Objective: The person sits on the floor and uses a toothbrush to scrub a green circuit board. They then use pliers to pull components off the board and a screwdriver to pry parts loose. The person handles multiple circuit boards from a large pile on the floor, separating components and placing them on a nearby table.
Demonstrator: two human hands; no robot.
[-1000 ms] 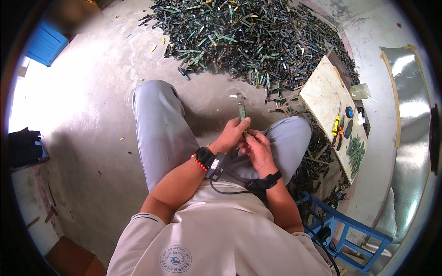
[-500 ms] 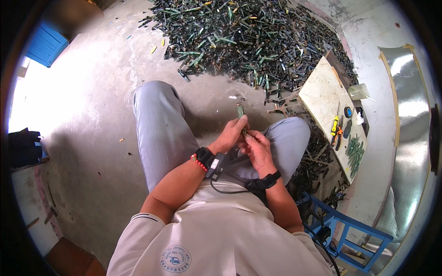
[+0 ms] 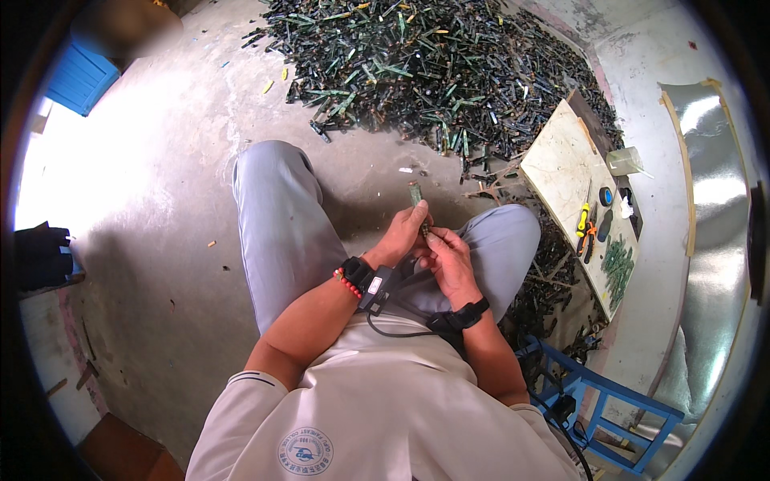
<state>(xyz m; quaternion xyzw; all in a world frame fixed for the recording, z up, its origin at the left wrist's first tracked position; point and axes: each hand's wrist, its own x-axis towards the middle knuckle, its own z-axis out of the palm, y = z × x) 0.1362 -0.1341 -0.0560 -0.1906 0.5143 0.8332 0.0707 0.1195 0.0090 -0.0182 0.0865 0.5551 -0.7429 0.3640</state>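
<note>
Holding a thin green stick above the lap, both hands pinched on it.

Left hand has its fingers closed around the lower part of the stick, which points up and away from the body; right hand sits just beside it, fingertips closed on the stick's base. Beyond the knees a big heap of dark green pieces covers the floor, and a pale board with small tools lies to the right.
</note>
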